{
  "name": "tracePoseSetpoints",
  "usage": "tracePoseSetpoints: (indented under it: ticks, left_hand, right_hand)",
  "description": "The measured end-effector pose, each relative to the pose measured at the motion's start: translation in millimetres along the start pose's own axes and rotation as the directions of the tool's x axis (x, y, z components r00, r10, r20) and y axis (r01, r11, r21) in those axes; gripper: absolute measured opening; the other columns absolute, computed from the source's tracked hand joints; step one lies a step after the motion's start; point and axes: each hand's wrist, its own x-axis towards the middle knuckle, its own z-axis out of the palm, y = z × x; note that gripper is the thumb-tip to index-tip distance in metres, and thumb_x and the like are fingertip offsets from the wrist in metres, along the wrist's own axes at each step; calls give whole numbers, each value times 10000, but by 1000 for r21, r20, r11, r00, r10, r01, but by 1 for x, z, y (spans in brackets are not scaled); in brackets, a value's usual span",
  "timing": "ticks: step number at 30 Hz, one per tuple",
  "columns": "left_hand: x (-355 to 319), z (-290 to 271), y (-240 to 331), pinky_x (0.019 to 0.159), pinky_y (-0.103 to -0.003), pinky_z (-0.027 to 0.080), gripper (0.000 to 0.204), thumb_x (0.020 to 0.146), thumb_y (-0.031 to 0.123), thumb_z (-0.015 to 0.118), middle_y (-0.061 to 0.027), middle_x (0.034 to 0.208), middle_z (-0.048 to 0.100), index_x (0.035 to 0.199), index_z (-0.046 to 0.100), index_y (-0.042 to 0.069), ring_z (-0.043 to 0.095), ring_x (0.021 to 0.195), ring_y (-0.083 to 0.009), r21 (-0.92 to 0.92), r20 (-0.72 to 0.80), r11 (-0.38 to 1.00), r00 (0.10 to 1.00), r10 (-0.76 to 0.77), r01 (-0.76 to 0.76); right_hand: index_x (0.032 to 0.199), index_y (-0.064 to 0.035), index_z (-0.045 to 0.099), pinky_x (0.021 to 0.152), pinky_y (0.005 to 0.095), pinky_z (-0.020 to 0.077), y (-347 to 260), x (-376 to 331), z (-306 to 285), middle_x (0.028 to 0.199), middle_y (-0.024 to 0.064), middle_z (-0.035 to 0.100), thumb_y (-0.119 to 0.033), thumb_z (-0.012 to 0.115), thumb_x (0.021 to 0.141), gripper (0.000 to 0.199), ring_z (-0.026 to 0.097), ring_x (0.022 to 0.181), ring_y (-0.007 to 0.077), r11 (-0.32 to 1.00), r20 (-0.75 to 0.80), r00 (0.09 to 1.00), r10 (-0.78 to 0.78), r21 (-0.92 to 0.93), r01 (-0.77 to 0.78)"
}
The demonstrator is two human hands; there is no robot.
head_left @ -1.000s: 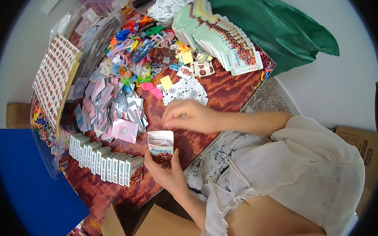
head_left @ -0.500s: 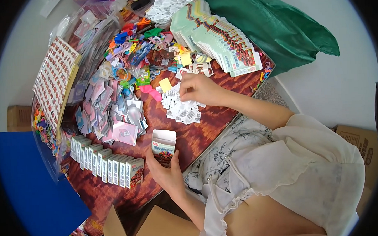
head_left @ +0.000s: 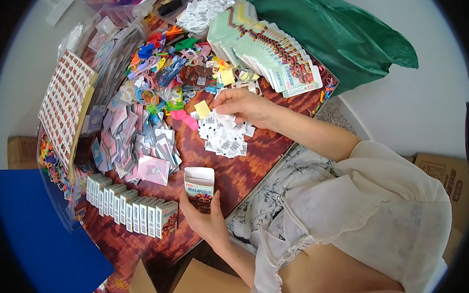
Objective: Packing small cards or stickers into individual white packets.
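My left hand grips a small printed carton between thumb and fingers near the table's front edge. Its top flap is up, and the mouth faces away from me. Over a heap of small white printed packets, my right hand is closed in a pinch. A white packet shows at its fingertips, just above the heap. A yellow square of paper lies beside these fingers, with a pink strip to its left.
Several filled cartons stand in a row at the left. Behind them are piled cards, a sticker sheet stack and colourful trinkets. Flat cartons fan out at the back right by a green bag. An open cardboard box sits below the edge.
My right fingers have lifted slightly from the heap and moved a little left, with a white packet now showing in them. My left hand still holds the carton, nearly in place.
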Motion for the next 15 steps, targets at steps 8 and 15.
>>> tracePoseSetpoints:
  ticks: [8,15]
  left_hand:
    - [0,1,1,963,-426,431,671,729,75,816,-214,1208,559,1307,495,-36,551,1127,-375,-2,-14,1000,1000,17,-17]
    - [1,1,1,960,-427,432,667,729,78,816,-213,1200,561,1304,498,-37,553,1117,-376,16,-19,1000,1000,18,-17]
  right_hand:
    - [996,-28,669,644,196,475,3,8,2,911,15,678,-15,704,839,162,615,733,59,978,109,984,-140,-138,155]
    - [953,-18,663,694,202,495,10,10,-2,885,23,685,7,699,838,123,634,782,62,953,89,965,-245,-161,257]
